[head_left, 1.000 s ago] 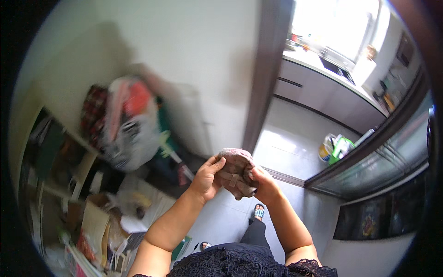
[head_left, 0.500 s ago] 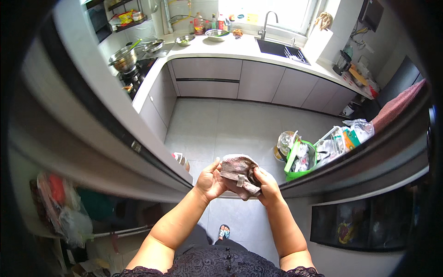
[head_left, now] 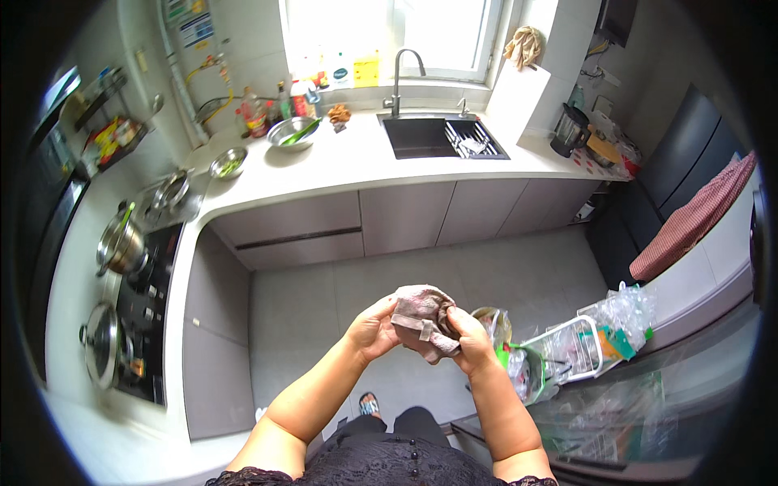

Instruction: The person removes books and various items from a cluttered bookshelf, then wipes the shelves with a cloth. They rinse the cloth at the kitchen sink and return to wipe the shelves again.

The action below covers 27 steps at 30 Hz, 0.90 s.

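Note:
A bunched, stained pinkish-grey cloth [head_left: 423, 317] with a small strap-like loop is held up in front of me, above the floor. My left hand [head_left: 374, 329] grips its left edge, thumb uppermost, with the other fingers partly hidden behind the fabric. On the opposite side, my right hand [head_left: 473, 342] pinches the folded part between thumb and fingers. Past the cloth, a worktop [head_left: 340, 170] runs along the window wall, with a black sink [head_left: 421, 139] and a tall tap [head_left: 397, 81] set in it.
At the left a hob [head_left: 146, 324] carries a steel pot [head_left: 121, 247] and a lidded pan [head_left: 103, 344]. Metal bowls [head_left: 293, 134] and bottles stand near the window. On the right are a bagged bin [head_left: 527, 374], a white rack [head_left: 571, 348] and a dark fridge [head_left: 677, 170].
I have moved forward through the doorway into the kitchen, so the worktop and sink appear nearer. The hob shows more fully at the left. Both hands still hold the cloth.

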Motion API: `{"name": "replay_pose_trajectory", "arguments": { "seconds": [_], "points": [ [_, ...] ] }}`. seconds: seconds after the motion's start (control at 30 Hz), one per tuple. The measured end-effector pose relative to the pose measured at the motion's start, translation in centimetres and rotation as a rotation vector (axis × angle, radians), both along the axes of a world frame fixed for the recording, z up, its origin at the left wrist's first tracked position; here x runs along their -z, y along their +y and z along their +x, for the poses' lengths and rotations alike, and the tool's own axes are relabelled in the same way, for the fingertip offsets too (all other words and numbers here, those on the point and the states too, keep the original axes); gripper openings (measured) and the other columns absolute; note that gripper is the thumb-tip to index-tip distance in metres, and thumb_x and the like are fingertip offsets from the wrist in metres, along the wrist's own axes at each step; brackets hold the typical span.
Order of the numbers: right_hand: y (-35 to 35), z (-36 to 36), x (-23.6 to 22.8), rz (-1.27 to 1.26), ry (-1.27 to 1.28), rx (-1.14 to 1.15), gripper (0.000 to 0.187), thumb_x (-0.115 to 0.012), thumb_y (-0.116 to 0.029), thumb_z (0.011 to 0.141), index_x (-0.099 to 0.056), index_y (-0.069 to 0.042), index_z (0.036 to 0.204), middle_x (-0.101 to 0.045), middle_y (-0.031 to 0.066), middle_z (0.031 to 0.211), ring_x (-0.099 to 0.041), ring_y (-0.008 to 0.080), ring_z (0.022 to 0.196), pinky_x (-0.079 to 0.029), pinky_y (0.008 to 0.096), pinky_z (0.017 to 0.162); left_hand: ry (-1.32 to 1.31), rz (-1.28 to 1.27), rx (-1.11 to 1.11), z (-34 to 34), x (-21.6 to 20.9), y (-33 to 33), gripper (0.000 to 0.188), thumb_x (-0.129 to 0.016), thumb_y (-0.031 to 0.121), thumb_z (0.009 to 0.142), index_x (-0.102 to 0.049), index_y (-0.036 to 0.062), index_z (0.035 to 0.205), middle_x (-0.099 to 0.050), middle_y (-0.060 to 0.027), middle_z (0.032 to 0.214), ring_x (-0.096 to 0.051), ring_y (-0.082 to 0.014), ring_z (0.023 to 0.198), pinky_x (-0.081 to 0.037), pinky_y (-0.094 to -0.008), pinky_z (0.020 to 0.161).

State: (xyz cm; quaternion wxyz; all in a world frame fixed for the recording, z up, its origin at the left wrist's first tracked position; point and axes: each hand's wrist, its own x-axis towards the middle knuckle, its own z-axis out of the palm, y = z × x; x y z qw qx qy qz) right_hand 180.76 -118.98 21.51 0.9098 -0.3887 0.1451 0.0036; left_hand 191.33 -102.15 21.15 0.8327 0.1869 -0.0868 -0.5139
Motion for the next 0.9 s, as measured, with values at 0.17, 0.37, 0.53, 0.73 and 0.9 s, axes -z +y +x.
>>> {"name": "replay_pose_trajectory", "arguments": {
  "seconds": [0.17,0.37,0.53,0.73,0.9],
  "points": [
    [-8.1,13.2,-1.9,-0.014,0.009,0.103,0.037,-0.043,-0.024,0.098,-0.050,0.002,0.123,-0.060,0.0141,0.117,-0.060,0.0227,0.104,-0.049,0.0362,0.092,-0.016,-0.011,0.053,14.8,-0.2,-9.7,0.043,-0.056,0.019,0.091,-0.047,-0.0004,0.129,-0.056,-0.0167,0.125,-0.055,-0.0276,0.117,-0.043,-0.0453,0.101],
    [-19.3,31.9,0.9,-0.076,-0.045,0.025,0.034,-0.056,-0.017,0.093,-0.053,0.002,0.121,-0.062,0.0107,0.112,-0.062,0.0177,0.098,-0.051,0.0314,0.087,-0.009,0.175,-0.102,32.1,1.9,-19.9,0.031,-0.056,0.012,0.092,-0.052,0.0018,0.121,-0.061,-0.0121,0.115,-0.061,-0.0232,0.106,-0.051,-0.0399,0.091],
    [-26.0,48.2,1.7,-0.190,0.051,0.024,0.028,-0.058,-0.004,0.090,-0.056,0.003,0.117,-0.063,0.0097,0.107,-0.063,0.0158,0.093,-0.053,0.0280,0.080,-0.083,0.433,-0.260,46.5,2.8,-24.6,0.032,-0.058,0.013,0.091,-0.052,0.0013,0.120,-0.062,-0.0120,0.113,-0.063,-0.0221,0.101,-0.052,-0.0379,0.089],
    [-33.3,66.3,3.4,-0.378,0.081,0.199,0.029,-0.051,0.001,0.092,-0.054,0.005,0.120,-0.063,0.0119,0.108,-0.064,0.0185,0.093,-0.054,0.0298,0.080,-1.391,1.263,-0.543,67.0,7.0,-30.3,0.042,-0.064,0.015,0.083,-0.054,0.0015,0.121,-0.064,-0.0111,0.111,-0.061,-0.0288,0.101,-0.048,-0.0390,0.087],
    [-37.0,77.0,7.4,-0.408,0.145,0.330,0.032,-0.056,-0.002,0.090,-0.055,0.003,0.121,-0.063,0.0114,0.107,-0.063,0.0171,0.092,-0.053,0.0295,0.079,-2.087,1.692,-0.429,80.4,6.6,-36.5,0.053,-0.054,0.016,0.085,-0.042,0.0039,0.135,-0.036,-0.0106,0.145,-0.030,-0.0366,0.134,-0.028,-0.0564,0.105]
  ]
}}
